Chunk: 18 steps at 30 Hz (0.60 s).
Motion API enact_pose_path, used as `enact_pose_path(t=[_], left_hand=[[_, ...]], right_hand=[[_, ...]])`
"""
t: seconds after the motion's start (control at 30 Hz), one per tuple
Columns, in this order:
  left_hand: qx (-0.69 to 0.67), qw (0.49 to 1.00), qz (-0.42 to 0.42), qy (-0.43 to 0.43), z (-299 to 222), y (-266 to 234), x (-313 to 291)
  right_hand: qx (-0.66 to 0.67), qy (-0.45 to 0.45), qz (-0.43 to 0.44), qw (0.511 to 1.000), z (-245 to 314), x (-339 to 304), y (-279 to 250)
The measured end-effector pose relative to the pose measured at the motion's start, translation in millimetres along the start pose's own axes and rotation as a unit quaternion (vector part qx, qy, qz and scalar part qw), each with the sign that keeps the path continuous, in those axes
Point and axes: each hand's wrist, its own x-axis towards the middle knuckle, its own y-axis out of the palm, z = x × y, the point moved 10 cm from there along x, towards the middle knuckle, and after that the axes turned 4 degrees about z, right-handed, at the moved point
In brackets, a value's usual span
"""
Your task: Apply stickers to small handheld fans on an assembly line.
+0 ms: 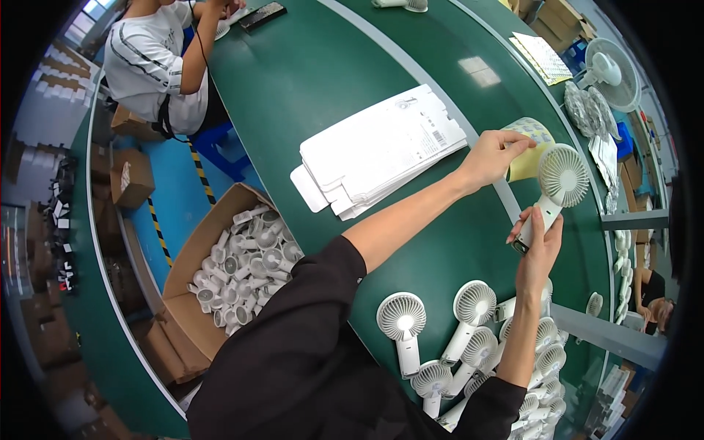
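Note:
My right hand [541,238] is wrapped round the handle of a white handheld fan [563,176], its round grille head up and tilted to the right. Just left of that fan, my left hand [490,158] pinches with thumb and forefinger at a roll of stickers [529,132] on yellow backing. Whether a single sticker is between the fingertips is too small to tell. Below my right forearm lie several more white handheld fans, one of them apart from the others [402,319]. A stack of flat white boxes [381,150] rests left of my left hand.
An open cardboard carton [180,282] full of small white fans stands left of the green table [293,81]. A person in a white shirt [150,62] works at the far left. A larger fan [612,73] and silvery bags [590,110] are at the far right.

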Motion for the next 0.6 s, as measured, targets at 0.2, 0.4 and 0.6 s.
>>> enact_pose_path(t=[0.2, 0.4, 0.6], left_hand=[[-0.061, 0.998, -0.018, 0.019, 17.6, -7.7, 13.0], [0.051, 0.998, -0.021, 0.014, -17.1, -27.1, 8.2], [0.079, 0.997, -0.010, 0.012, -20.6, -20.4, 7.3]], right_hand=[[-0.019, 0.051, -0.039, 0.998, -6.7, -2.7, -12.6], [0.028, 0.041, 0.001, 0.999, -12.4, 2.9, -4.8], [0.037, 0.047, -0.002, 0.998, -15.2, -1.8, -11.6]])
